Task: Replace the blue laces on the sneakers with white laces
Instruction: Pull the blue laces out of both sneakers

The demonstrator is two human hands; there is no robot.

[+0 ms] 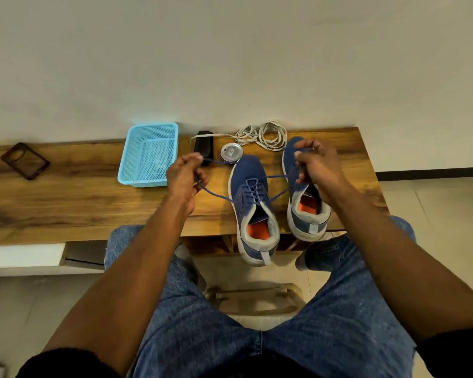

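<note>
Two blue sneakers stand toes-away on the wooden table (pixel 66 203). The left sneaker (pixel 253 208) carries a blue lace (pixel 253 190) through its eyelets. Both loose ends are pulled out sideways. My left hand (pixel 185 178) grips one end to the left of the shoe. My right hand (pixel 318 165) pinches the other end above the right sneaker (pixel 306 214), hiding that shoe's middle. White laces (pixel 262 136) lie coiled at the table's back edge behind the sneakers.
A light blue plastic basket (pixel 148 155) sits left of my left hand. A black box (pixel 203 145) and a round metal tin (pixel 231 152) lie behind the left sneaker. A dark phone case (pixel 25 160) rests far left. A stool (pixel 257 298) stands between my knees.
</note>
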